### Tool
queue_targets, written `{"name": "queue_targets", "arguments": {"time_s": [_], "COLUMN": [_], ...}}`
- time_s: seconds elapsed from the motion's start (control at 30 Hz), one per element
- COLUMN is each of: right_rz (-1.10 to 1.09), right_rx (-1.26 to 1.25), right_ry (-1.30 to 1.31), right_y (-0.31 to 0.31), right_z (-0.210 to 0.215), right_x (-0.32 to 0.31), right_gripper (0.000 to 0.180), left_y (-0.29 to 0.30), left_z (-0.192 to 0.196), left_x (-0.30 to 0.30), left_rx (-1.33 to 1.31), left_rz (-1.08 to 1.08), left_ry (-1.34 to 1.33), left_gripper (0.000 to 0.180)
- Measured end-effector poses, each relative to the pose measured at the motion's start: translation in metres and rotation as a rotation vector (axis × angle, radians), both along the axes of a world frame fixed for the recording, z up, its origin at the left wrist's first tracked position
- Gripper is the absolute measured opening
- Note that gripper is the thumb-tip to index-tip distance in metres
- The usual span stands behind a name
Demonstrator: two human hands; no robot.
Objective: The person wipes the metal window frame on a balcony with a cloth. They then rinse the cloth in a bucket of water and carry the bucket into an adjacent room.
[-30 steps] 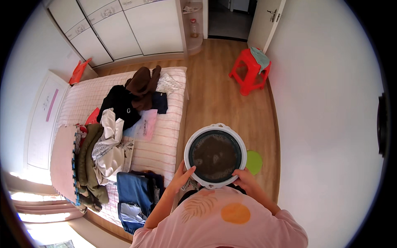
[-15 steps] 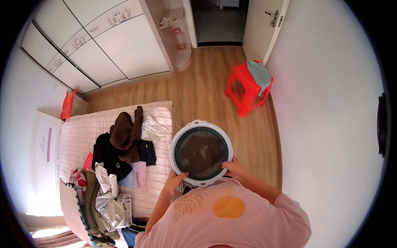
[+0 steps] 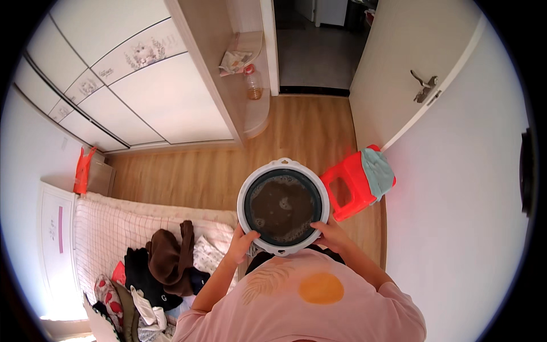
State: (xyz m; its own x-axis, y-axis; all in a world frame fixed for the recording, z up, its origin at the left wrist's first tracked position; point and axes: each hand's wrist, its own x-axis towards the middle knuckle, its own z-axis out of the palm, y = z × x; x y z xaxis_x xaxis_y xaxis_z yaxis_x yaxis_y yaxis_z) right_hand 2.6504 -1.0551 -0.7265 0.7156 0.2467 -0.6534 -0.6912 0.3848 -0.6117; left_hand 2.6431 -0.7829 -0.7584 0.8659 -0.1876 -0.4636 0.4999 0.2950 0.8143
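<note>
A round basin with a pale grey rim and dark green inner wall is held level in front of my body. Murky brownish water with some suds along its edge fills much of it. My left hand grips the near left side of the rim, thumb on top. On the near right side, my right hand holds the rim the same way. The fingers of both hands are mostly hidden beneath the basin.
A red plastic stool with a green cloth stands just right of the basin. Ahead, a door stands ajar beside a doorway. A bed with piled clothes lies left. A white wardrobe and corner shelf are beyond it.
I have moved forward with the basin in both hands. The doorway and stool are nearer, and the bed has slid back toward the lower left. The water surface has shifted.
</note>
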Motion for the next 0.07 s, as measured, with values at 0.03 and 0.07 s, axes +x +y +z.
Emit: {"name": "queue_targets", "arguments": {"time_s": [0.03,0.07], "right_rz": [-0.030,-0.061], "right_rx": [0.050,0.100], "right_ry": [-0.007,-0.015], "right_y": [-0.004,-0.011], "right_z": [0.001,0.001], "right_x": [0.029,0.060], "right_gripper": [0.054,0.055], "left_y": [-0.002,-0.007], "left_z": [0.005,0.011], "left_x": [0.033,0.069], "left_rx": [0.018,0.037], "left_rz": [-0.011,-0.023], "left_ry": [-0.035,-0.070], "left_gripper": [0.048,0.046]}}
